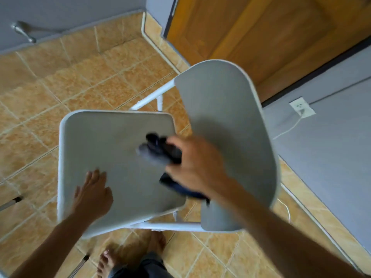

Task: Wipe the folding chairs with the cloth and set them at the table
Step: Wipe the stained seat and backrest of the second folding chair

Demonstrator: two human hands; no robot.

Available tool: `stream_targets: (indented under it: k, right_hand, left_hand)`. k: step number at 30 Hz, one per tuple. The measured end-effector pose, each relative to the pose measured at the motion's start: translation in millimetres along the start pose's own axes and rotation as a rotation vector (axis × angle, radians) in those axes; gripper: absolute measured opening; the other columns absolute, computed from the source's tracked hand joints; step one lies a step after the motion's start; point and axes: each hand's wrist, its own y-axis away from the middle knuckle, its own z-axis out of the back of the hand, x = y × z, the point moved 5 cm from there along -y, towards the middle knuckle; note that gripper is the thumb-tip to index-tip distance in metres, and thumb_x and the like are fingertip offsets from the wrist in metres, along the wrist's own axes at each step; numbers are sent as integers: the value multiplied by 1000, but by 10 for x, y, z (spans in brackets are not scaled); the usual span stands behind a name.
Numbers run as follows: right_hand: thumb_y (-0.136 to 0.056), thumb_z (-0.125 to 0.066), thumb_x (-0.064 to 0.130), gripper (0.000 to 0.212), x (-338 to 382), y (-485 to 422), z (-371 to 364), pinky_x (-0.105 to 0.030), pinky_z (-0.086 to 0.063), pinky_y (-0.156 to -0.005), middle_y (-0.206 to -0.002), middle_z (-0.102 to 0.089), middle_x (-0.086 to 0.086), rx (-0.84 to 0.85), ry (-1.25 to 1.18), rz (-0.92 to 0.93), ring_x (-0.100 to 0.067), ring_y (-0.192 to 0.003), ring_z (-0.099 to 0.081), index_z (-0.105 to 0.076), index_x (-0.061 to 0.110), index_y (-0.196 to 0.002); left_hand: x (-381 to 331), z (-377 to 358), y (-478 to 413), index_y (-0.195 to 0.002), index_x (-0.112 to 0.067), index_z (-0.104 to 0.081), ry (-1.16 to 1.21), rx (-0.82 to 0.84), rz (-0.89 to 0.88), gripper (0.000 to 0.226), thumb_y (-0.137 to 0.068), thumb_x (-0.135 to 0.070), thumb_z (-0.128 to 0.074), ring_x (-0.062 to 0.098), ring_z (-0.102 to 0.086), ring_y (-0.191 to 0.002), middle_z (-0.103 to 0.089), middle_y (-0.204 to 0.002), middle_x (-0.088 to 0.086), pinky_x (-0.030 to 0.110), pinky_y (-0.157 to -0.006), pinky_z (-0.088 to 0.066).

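Right hand [197, 167] grips the cloth [160, 152] (dark, blurred) over the chair [112, 149] seat; left hand [93, 192] rests flat, fingers straight, on it.

Tan tiled floor [60, 93] with pale grout runs to a grey wall [331, 147] along its right edge. A white folding chair [112, 149] sits over the middle of the floor. Its feet are hidden and blurred, so contact with the tiles is probable, not certain. Two bare feet [108, 259] stand at the near edge. Two thin metal legs [12, 202] with dark tips touch down near the left edge. A white cable [286, 209] lies along the right edge.
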Motion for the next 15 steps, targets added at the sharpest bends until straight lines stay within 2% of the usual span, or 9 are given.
stream_targets:
  k: [2,3,5,7,9,11,13,15]
  right_hand:
    - [-78,-67,42,41,-106,-243,642,-40,-49,-89,-107,-67,-1,-213,240,108,-32,-107,-62,-65,33,-118]
    - [-81,-65,40,35,-204,-433,873,-43,-42,-96,-112,-64,-1,-227,352,112,-31,-114,-57,-67,33,-115]
    - [-85,-64,35,29,-399,-786,1080,-48,-31,-104,-123,-58,0,-108,554,108,-31,-126,-46,-68,31,-114]
    - [-83,-64,35,35,-534,-931,1012,-51,-28,-106,-131,-52,0,69,688,170,-31,-130,-40,-66,33,-118]
    - [-79,-68,33,41,-560,-843,922,-52,-32,-105,-133,-49,-1,160,732,279,-31,-127,-43,-62,32,-120]
    - [-79,-68,30,37,-532,-606,875,-47,-42,-97,-127,-55,-3,191,686,383,-30,-117,-52,-64,29,-115]
    - [-80,-61,39,23,-515,-259,819,-41,-50,-87,-110,-61,-1,232,598,456,-30,-105,-61,-67,28,-99]
    - [-81,-57,46,20,-591,184,715,-37,-47,-83,-94,-57,3,291,561,520,-27,-100,-61,-60,26,-81]
  left_hand:
    - [-515,70,244,-153,-8,-25,125,12,-93,57,-99,-27,-33,23,-11,-152,-14,-163,10,42,-121,-17]
    - [-807,92,382,-152,-7,-27,190,12,-148,60,-97,-31,-29,22,-13,-152,-17,-163,11,36,-121,-16]
    - [-1426,65,671,-151,-6,-28,301,16,-257,68,-90,-34,-22,22,-16,-152,-20,-162,12,28,-120,-12]
    - [-1976,-31,954,-151,-5,-28,411,22,-352,71,-87,-35,-20,22,-17,-151,-22,-161,11,24,-119,-10]
    - [-2370,-177,1218,-154,-7,-20,514,45,-393,64,-97,-34,-25,21,-16,-151,-15,-164,7,30,-122,-14]
    - [-2552,-292,1417,-157,-13,-3,586,74,-341,61,-104,-32,-28,18,-11,-152,-2,-166,0,38,-122,-20]
    - [-2546,-385,1523,-156,-16,3,571,58,-294,61,-105,-31,-27,19,-10,-152,3,-166,-1,42,-120,-23]
    - [-2522,-436,1613,-156,-15,0,530,70,-303,60,-105,-28,-28,23,-16,-151,0,-166,2,46,-116,-30]
